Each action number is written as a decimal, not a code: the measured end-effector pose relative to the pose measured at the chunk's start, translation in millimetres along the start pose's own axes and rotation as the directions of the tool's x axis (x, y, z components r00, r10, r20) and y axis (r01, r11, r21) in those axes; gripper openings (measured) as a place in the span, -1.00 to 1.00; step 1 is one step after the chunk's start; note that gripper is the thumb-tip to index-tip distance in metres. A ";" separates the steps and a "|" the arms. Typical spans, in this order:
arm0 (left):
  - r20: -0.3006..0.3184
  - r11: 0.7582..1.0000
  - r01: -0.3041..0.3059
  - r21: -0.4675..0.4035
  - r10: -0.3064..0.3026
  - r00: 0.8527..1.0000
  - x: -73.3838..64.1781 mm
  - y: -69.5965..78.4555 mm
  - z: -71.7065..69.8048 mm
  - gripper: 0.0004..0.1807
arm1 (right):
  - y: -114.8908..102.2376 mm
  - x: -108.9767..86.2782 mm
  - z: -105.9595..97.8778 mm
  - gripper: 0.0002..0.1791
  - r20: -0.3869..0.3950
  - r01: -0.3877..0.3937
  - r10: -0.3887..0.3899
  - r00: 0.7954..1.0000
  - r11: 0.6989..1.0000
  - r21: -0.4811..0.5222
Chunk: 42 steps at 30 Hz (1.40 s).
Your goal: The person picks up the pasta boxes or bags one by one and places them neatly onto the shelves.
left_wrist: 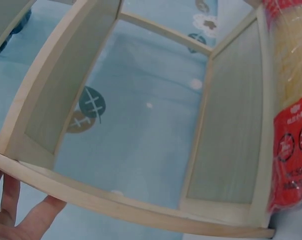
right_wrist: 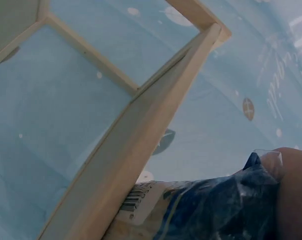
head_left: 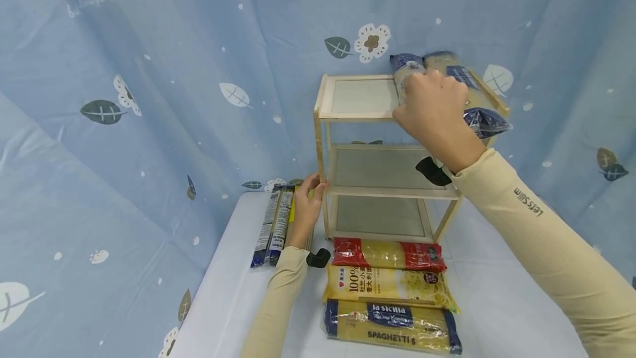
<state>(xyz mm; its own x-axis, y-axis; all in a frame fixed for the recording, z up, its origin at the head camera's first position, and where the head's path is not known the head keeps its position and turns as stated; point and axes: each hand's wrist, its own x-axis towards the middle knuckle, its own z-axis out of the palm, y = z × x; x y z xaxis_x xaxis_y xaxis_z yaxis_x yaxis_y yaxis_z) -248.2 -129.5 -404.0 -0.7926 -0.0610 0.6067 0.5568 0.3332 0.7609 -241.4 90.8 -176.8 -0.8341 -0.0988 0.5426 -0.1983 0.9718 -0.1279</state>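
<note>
A small wooden shelf rack (head_left: pixel 387 193) with three grey-panelled tiers stands on the white table. My left hand (head_left: pixel 307 209) grips its left front post near the middle tier; in the left wrist view the thumb and fingers (left_wrist: pixel 41 215) meet the post from both sides. Above the top tier, my right hand (head_left: pixel 434 106) holds the near end of a clear-and-blue pasta pack (head_left: pixel 408 65), whose far end lies on that tier. The right wrist view shows the crinkled blue end of a pack (right_wrist: pixel 225 205) against the hand. Beside it lies another pasta pack (head_left: pixel 484 120), its blue end overhanging the front edge.
Before the rack lie a red pasta pack (head_left: pixel 387 253), a yellow pack (head_left: pixel 392 285) and a blue-ended spaghetti pack (head_left: pixel 392 326). Dark-wrapped packs (head_left: pixel 275 225) lie left of the rack, partly behind the left arm. A blue patterned curtain (head_left: pixel 174 98) hangs behind.
</note>
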 end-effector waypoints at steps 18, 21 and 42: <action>-0.021 1.000 -0.004 -0.015 0.004 1.000 8.1 -42.6 8.9 -0.71 | -0.2 -10.6 9.6 -0.57 0.101 0.035 -0.032 0.994 0.999 -0.027; -0.022 1.000 0.005 -0.008 -0.005 1.000 9.6 -41.5 7.9 -0.70 | 1.7 -16.7 8.7 -0.46 0.097 0.058 -0.057 0.994 0.998 -0.003; -0.012 1.000 0.024 0.000 -0.024 1.000 6.9 -41.7 12.0 -0.70 | 32.1 -109.0 -10.4 -0.53 -0.455 0.667 -0.498 0.739 0.640 0.383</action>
<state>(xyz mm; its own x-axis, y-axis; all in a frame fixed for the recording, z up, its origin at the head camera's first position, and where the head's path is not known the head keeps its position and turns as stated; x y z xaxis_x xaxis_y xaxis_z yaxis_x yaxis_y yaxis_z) -279.8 -132.6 -434.3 -0.8027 -0.0808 0.5909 0.5375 0.3314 0.7754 -151.5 135.0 -231.4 -0.2835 -0.4592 0.8419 -0.8799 0.4737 -0.0379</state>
